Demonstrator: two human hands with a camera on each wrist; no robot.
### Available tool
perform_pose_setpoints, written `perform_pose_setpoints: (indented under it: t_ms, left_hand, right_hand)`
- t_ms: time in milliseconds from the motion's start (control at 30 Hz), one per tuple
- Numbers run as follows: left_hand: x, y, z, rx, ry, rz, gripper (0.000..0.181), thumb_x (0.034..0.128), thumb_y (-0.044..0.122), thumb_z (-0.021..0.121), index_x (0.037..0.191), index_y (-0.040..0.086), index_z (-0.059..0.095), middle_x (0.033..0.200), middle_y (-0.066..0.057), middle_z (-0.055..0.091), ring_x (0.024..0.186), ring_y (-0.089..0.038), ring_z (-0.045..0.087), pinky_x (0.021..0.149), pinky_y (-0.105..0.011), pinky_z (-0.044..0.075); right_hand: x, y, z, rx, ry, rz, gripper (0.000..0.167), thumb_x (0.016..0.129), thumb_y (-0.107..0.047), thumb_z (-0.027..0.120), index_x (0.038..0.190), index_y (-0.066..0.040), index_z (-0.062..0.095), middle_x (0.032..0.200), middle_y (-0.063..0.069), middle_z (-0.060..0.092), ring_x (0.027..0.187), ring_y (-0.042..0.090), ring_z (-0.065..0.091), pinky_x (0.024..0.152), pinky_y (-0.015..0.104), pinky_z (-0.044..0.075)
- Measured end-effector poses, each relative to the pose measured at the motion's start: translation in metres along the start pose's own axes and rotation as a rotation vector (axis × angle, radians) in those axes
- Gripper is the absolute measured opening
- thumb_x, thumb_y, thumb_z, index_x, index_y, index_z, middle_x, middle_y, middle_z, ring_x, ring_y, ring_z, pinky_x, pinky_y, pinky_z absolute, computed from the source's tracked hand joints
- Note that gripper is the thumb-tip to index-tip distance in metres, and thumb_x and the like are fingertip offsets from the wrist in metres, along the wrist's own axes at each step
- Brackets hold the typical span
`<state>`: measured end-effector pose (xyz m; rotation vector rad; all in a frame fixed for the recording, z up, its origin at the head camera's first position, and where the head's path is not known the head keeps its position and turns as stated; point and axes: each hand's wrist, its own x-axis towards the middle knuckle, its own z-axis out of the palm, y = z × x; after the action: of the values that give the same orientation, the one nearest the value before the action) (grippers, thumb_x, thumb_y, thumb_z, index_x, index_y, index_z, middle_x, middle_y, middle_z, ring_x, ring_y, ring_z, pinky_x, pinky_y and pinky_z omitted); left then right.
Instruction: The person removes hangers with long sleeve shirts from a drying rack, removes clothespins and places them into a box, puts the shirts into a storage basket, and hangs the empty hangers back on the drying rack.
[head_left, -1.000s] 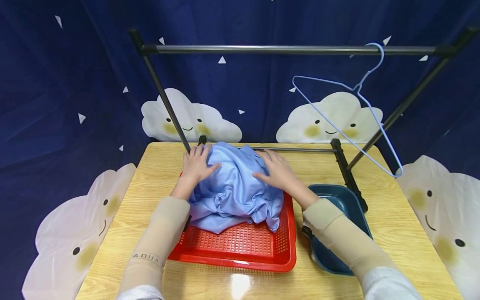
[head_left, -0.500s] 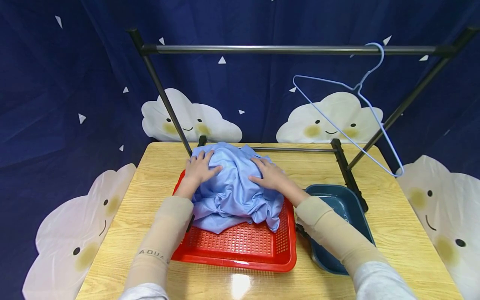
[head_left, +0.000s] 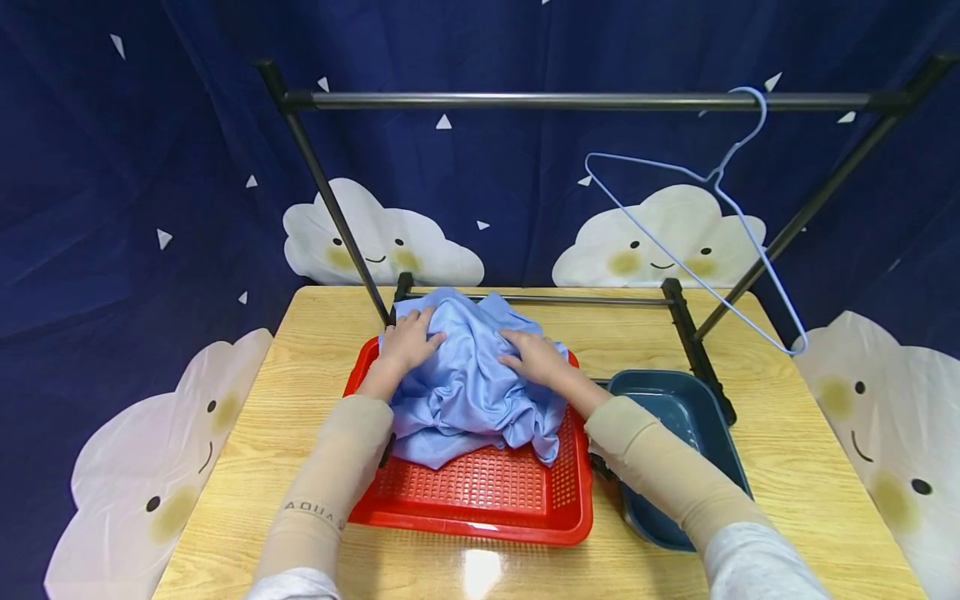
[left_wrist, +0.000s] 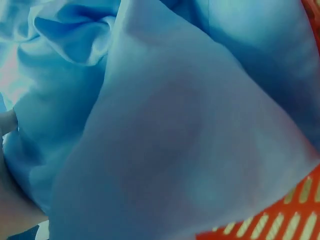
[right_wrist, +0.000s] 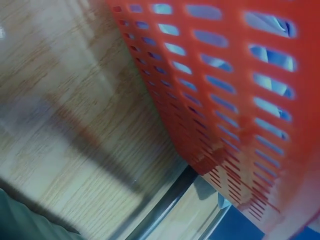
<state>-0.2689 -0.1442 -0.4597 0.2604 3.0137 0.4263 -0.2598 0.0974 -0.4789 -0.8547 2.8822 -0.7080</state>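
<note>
A crumpled light blue cloth [head_left: 468, 375] with a satiny sheen lies heaped in the red perforated basket [head_left: 480, 525]; its exact kind cannot be told. On the heap's left side rests my left hand [head_left: 407, 340], fingers spread and slightly bent. My right hand [head_left: 536, 358] touches the right side in the same way. In the left wrist view, loose folds of the cloth [left_wrist: 165, 130] fill most of the picture, and part of my left hand [left_wrist: 12, 200] shows at the edge. The right wrist view shows the basket's slotted wall [right_wrist: 240, 100] but no fingers.
A dark blue tray [head_left: 667, 408] stands right of the basket on the wooden table [head_left: 810, 500]. Behind, a black metal rack with a crossbar [head_left: 525, 101] spans the table. One light blue hanger [head_left: 720, 179] hangs from its right part. A navy curtain with clouds encloses the back.
Both hands have come closer together over the cloth and slid slightly toward me. The heap's left edge is drawn inward, uncovering more of the basket's left rim.
</note>
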Motion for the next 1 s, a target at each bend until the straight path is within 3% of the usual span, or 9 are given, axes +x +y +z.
perform_pose_setpoints:
  t_ms: [200,533,833,1000]
  left_hand:
    - [0.000,0.007,0.006,-0.057,0.094,0.057,0.050,0.0905,0.024,0.053,0.133,0.003,0.039,0.131,-0.020,0.045,0.118,-0.040,0.043,0.092,-0.056,0.034]
    - [0.001,0.010,0.014,-0.082,0.230,0.118,0.037,0.0878,0.011,0.057,0.122,0.002,0.046,0.115,-0.020,0.055,0.105,-0.039,0.051,0.086,-0.052,0.039]
    - [-0.002,0.010,0.018,-0.110,0.375,0.174,0.030,0.0867,0.004,0.054,0.116,0.001,0.048,0.108,-0.021,0.058,0.096,-0.039,0.054,0.080,-0.051,0.042]
    - [-0.005,0.011,0.015,-0.161,0.467,0.207,0.031,0.0867,0.001,0.050,0.117,-0.002,0.047,0.112,-0.021,0.055,0.101,-0.039,0.052,0.083,-0.050,0.040]
  right_hand:
    - [0.001,-0.002,0.005,0.034,0.111,-0.045,0.035,0.084,-0.009,0.065,0.116,0.004,0.058,0.115,0.020,0.060,0.111,0.032,0.055,0.094,0.041,0.041]
    - [0.000,-0.002,0.014,0.048,0.287,-0.166,0.013,0.076,0.004,0.067,0.089,0.004,0.065,0.092,0.017,0.065,0.093,0.030,0.061,0.084,0.039,0.046]
    - [-0.004,-0.004,0.013,-0.098,0.391,-0.340,0.017,0.067,0.010,0.066,0.077,-0.002,0.059,0.079,0.010,0.062,0.080,0.027,0.060,0.074,0.037,0.047]
    - [-0.006,-0.006,0.012,-0.122,0.422,-0.372,0.020,0.069,0.009,0.066,0.079,-0.003,0.053,0.081,0.008,0.054,0.079,0.026,0.055,0.072,0.037,0.046]
